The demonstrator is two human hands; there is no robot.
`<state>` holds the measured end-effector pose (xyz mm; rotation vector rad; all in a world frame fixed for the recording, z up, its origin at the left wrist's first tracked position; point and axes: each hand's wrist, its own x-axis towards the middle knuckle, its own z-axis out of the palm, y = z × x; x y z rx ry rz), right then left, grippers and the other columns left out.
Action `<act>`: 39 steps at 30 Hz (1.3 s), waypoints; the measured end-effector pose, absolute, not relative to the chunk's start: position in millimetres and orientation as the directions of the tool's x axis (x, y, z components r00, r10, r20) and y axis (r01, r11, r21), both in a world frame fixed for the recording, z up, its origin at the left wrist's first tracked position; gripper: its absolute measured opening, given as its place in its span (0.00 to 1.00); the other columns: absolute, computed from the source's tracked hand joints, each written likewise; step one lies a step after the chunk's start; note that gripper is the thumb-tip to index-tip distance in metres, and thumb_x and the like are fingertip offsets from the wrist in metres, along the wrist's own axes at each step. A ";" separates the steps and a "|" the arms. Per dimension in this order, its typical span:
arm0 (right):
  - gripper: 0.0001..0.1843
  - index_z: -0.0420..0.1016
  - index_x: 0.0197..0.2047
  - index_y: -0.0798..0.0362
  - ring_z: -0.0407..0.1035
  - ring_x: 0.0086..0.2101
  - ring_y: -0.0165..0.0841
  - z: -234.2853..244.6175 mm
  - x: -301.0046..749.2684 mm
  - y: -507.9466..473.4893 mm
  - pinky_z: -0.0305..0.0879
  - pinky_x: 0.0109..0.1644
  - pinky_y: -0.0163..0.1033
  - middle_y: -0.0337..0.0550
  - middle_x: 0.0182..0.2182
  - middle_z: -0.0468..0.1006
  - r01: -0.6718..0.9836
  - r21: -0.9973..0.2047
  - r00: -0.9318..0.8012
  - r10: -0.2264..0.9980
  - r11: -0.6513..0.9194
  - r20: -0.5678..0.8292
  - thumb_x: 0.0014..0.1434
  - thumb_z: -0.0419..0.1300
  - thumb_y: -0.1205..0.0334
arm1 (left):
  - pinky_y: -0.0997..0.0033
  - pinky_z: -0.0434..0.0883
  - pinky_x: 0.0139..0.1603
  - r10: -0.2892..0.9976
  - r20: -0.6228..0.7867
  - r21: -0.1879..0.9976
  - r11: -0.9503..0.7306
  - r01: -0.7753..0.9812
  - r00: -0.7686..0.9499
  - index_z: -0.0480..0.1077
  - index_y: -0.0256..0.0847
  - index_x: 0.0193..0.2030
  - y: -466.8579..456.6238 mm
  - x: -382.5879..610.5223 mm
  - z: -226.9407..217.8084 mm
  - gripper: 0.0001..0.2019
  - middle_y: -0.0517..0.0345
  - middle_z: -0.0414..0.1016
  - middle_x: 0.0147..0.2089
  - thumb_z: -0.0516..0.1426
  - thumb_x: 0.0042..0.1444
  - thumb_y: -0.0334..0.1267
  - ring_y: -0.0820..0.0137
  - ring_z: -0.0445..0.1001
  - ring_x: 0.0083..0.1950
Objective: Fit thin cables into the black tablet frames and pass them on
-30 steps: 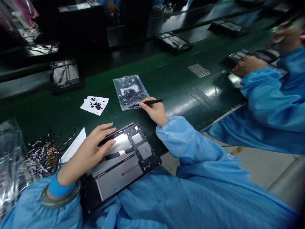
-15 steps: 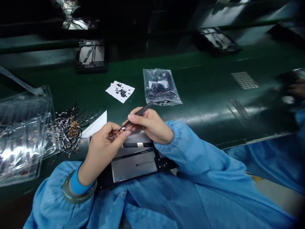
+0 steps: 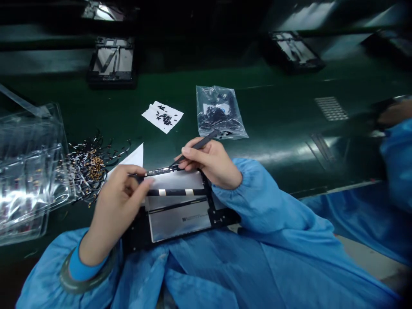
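Observation:
An opened tablet chassis (image 3: 180, 219) with silver plates lies at the table's near edge, against my lap. My left hand (image 3: 117, 206) is closed, its fingers pinched on the left end of a thin black strip (image 3: 159, 171) that runs along the chassis's top edge. My right hand (image 3: 210, 161) grips black tweezers (image 3: 196, 146) like a pen, their tip meeting the strip's right end. A clear bag of small black parts (image 3: 219, 112) lies just beyond my right hand.
A white paper with tiny black parts (image 3: 162, 116) sits left of the bag. A heap of small cables (image 3: 88, 163) and clear plastic trays (image 3: 25, 171) lie at the left. Other chassis (image 3: 112, 60) (image 3: 294, 49) rest farther back. A co-worker's blue sleeve (image 3: 397, 163) is at the right.
My right hand came back from the bag with the tweezers to the chassis. My left hand lifted off the plate, pinched, and now holds the strip at the top edge.

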<state>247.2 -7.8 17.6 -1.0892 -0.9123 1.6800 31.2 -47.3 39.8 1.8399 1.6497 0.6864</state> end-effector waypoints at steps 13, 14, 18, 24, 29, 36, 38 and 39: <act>0.10 0.74 0.32 0.52 0.72 0.28 0.31 -8.0 252.4 -15.7 0.69 0.34 0.39 0.38 0.26 0.77 0.273 -0.962 -0.073 0.997 0.015 -0.004 0.56 0.62 0.54 | 0.35 0.70 0.52 0.948 0.260 0.127 0.157 0.979 -0.186 0.67 0.44 0.57 -71.1 -61.5 15.9 0.18 0.46 0.71 0.58 0.47 0.65 0.45 0.42 0.67 0.63; 0.09 0.74 0.32 0.52 0.72 0.28 0.31 -7.0 252.3 -16.3 0.68 0.34 0.39 0.39 0.27 0.77 0.292 -0.956 -0.074 0.997 0.034 0.013 0.56 0.62 0.54 | 0.35 0.69 0.52 0.947 0.260 0.134 0.156 0.979 -0.187 0.68 0.45 0.56 -75.0 -64.7 14.3 0.17 0.47 0.71 0.58 0.47 0.64 0.43 0.42 0.67 0.63; 0.08 0.73 0.30 0.52 0.71 0.27 0.29 -4.2 250.7 -19.3 0.67 0.34 0.38 0.39 0.29 0.78 0.374 -0.914 -0.077 0.988 0.154 0.135 0.56 0.62 0.57 | 0.34 0.67 0.56 0.949 0.243 0.147 0.168 0.975 -0.200 0.67 0.42 0.58 -87.2 -77.2 10.9 0.20 0.41 0.68 0.60 0.47 0.63 0.43 0.38 0.65 0.64; 0.12 0.70 0.27 0.50 0.70 0.20 0.30 -3.4 251.4 -21.0 0.67 0.25 0.36 0.35 0.19 0.73 0.245 -0.969 0.067 0.997 0.020 0.038 0.52 0.64 0.51 | 0.41 0.70 0.53 0.945 0.269 0.050 0.181 0.982 -0.187 0.70 0.37 0.49 -92.8 -85.4 10.5 0.17 0.39 0.75 0.49 0.48 0.65 0.45 0.45 0.72 0.55; 0.18 0.72 0.26 0.49 0.72 0.19 0.33 -0.2 252.0 -18.2 0.71 0.25 0.38 0.38 0.18 0.76 0.183 -0.973 0.188 0.977 -0.138 -0.103 0.42 0.71 0.47 | 0.47 0.68 0.54 0.945 0.268 0.048 0.182 0.982 -0.188 0.70 0.39 0.49 -100.0 -80.2 13.8 0.14 0.41 0.75 0.49 0.47 0.66 0.42 0.51 0.72 0.54; 0.21 0.74 0.25 0.46 0.73 0.20 0.38 1.7 253.6 -18.9 0.72 0.27 0.44 0.42 0.18 0.76 0.213 -0.955 0.226 0.962 -0.206 -0.157 0.36 0.73 0.41 | 0.55 0.64 0.64 0.875 0.329 0.186 0.309 0.933 -0.355 0.67 0.39 0.50 -87.8 -123.7 36.5 0.16 0.48 0.71 0.54 0.47 0.66 0.48 0.60 0.67 0.61; 0.21 0.75 0.25 0.45 0.73 0.21 0.38 1.5 253.8 -18.9 0.72 0.28 0.44 0.44 0.19 0.77 0.221 -0.951 0.229 0.960 -0.214 -0.162 0.35 0.73 0.41 | 0.52 0.64 0.63 0.870 0.266 0.170 0.381 0.909 -0.415 0.66 0.35 0.52 -74.5 -147.4 45.5 0.20 0.47 0.71 0.53 0.45 0.67 0.49 0.57 0.67 0.60; 0.21 0.75 0.25 0.45 0.73 0.21 0.38 1.5 253.8 -18.9 0.72 0.28 0.44 0.44 0.19 0.77 0.230 -0.949 0.227 0.960 -0.216 -0.163 0.35 0.73 0.41 | 0.48 0.63 0.62 0.868 0.234 0.158 0.411 0.898 -0.439 0.67 0.34 0.53 -67.3 -158.3 49.3 0.22 0.47 0.71 0.52 0.45 0.66 0.50 0.54 0.67 0.61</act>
